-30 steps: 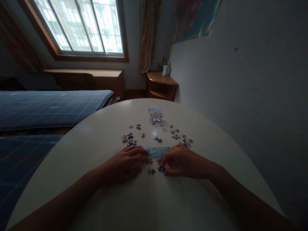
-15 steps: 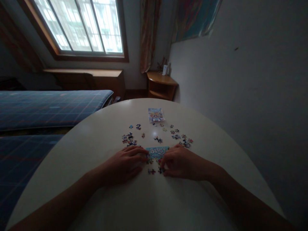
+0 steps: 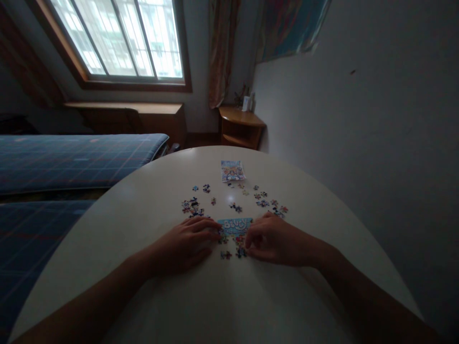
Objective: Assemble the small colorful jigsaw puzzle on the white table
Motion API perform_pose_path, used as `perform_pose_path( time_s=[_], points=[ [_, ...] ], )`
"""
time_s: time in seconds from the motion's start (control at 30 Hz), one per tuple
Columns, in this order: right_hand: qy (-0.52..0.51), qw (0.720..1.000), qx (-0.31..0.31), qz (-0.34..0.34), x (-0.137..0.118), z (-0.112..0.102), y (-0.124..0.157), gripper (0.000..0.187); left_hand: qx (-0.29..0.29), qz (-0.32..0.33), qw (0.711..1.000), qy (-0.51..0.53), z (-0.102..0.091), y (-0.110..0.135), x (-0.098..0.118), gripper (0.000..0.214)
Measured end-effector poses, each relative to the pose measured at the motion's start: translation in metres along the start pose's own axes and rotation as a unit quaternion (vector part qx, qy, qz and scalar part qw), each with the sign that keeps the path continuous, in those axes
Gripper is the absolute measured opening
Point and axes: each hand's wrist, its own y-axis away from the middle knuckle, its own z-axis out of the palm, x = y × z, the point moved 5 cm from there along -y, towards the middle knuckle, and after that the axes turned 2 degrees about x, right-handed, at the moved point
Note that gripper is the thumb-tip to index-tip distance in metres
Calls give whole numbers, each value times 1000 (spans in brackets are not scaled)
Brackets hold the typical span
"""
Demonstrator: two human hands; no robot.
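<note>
A partly joined jigsaw puzzle (image 3: pixel 235 225) lies between my hands, its light-blue top strip printed with "Bluey" lettering. My left hand (image 3: pixel 191 241) rests flat with fingers stretched, fingertips at the puzzle's left edge. My right hand (image 3: pixel 270 239) is curled at the right side, thumb and finger bent together at the edge of a dark puzzle piece (image 3: pixel 241 252) below the strip. Another loose piece (image 3: pixel 225 255) lies to its left, with a gap between them. Part of the puzzle's right edge is hidden by my right fingers.
Loose puzzle pieces lie in a left cluster (image 3: pixel 193 206), a right cluster (image 3: pixel 275 208) and a few in between (image 3: pixel 236 208). A picture sheet (image 3: pixel 232 171) lies farther back on the round white table (image 3: pixel 161 186). A bed (image 3: pixel 79 160) stands left; a wall (image 3: pixel 376 143) is right.
My right hand has shifted slightly right and up, uncovering more of the dark piece, which sits a little higher, nearer the pieces above. My left hand has stayed in place.
</note>
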Motion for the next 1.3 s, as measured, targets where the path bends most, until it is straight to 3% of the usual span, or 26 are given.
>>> perform_pose_path(
  time_s=[0.93,1.03,1.2,1.3],
  points=[
    [52,998,31,18,1,7,-5,9,1,2,1000,-4,1,1,1,35],
    [58,996,63,30,5,1,-7,13,3,6,1000,-1,1,1,0,35],
    [135,967,203,68,31,-10,-9,16,16,10,1000,6,-1,1,0,35],
    [176,961,202,66,46,-2,-12,34,14,8,1000,7,-1,1,1,36]
  ],
)
